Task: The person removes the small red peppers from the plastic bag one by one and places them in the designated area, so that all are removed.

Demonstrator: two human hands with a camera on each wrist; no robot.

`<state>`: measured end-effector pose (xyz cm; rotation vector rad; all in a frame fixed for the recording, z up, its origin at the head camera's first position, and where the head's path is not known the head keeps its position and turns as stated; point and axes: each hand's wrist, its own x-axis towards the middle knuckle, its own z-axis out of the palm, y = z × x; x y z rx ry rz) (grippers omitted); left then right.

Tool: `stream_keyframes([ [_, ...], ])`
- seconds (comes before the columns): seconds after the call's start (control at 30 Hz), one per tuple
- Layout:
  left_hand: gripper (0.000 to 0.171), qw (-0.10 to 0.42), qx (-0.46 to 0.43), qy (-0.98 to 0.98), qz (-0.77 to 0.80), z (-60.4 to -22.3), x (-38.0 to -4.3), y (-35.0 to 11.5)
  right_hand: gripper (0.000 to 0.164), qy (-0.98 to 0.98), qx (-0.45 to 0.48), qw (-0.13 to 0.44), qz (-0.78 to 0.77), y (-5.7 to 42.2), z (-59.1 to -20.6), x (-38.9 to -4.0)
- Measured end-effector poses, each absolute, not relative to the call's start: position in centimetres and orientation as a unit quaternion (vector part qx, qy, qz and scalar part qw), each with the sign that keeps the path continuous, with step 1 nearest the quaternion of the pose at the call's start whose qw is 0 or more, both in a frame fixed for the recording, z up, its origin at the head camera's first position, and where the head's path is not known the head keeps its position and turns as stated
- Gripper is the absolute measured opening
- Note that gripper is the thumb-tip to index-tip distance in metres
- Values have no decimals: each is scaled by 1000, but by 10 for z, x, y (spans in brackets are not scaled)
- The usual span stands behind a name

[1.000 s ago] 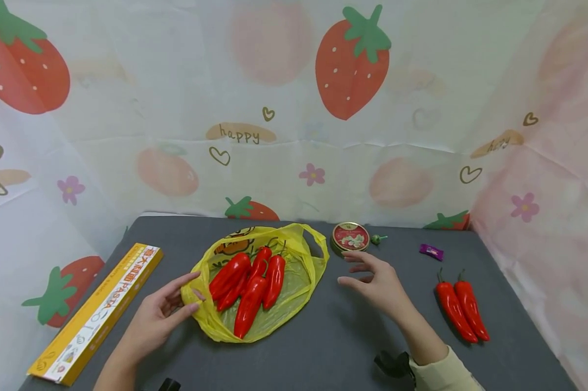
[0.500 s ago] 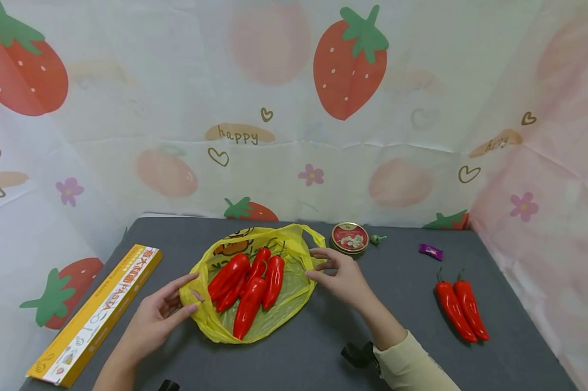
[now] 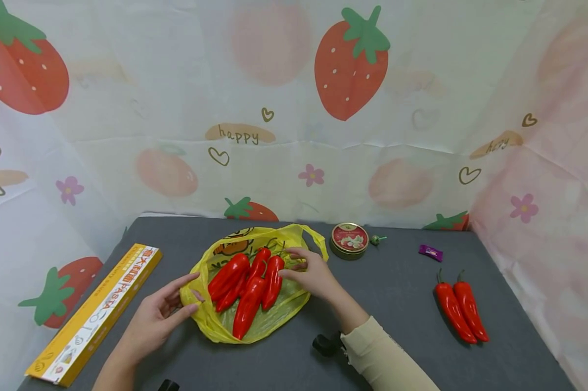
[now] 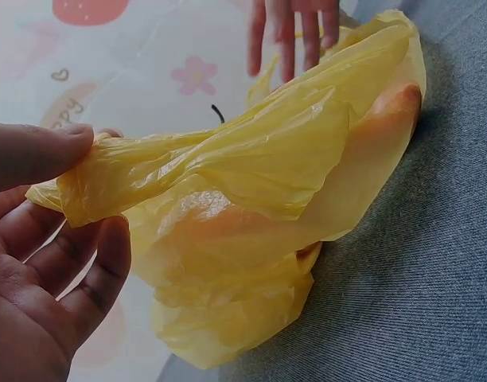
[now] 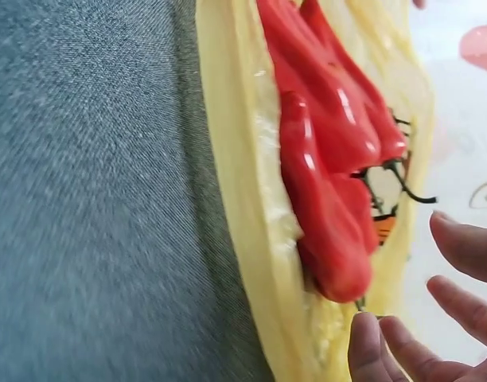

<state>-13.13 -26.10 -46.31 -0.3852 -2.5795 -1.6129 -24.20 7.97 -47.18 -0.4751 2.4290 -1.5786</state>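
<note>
A yellow plastic bag (image 3: pixel 294 304) lies with its mouth spread, several red chili peppers (image 3: pixel 248 307) inside it. My left hand (image 3: pixel 152 320) pinches the bag's left rim between thumb and fingers, as the left wrist view also shows. Over the bag's right side is my right hand (image 3: pixel 313 274), fingers apart and holding nothing. Its fingertips (image 5: pixel 367 326) are close to the stem end of the rightmost pepper (image 5: pixel 331 255) in the right wrist view.
Two red chili peppers (image 3: pixel 455 312) lie at the right, below a small purple packet (image 3: pixel 431 252). Behind the bag stands a round red-lidded tin (image 3: pixel 350 240), with a small green object (image 3: pixel 377 239) beside it. A yellow pasta box (image 3: pixel 95 315) lies along the left edge.
My right hand has moved left from beside the tin to over the bag and its peppers. The left hand keeps its pinch on the bag's rim.
</note>
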Motion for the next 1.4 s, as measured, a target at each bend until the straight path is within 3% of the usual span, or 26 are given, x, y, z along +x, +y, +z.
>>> stream_keyframes([
  [0.43, 52, 39, -120, -846, -517, -465, -131, -261, 57, 842, -135, 134, -506, 59, -487, -256],
  [0.87, 52, 36, -120, -848, -515, -463, -131, -261, 45, 864, -152, 87, -472, 43, -484, -250],
  [1.4, 52, 44, -119, -848, -515, -463, -130, -262, 53, 843, -95, 121, -515, 69, -465, -236],
])
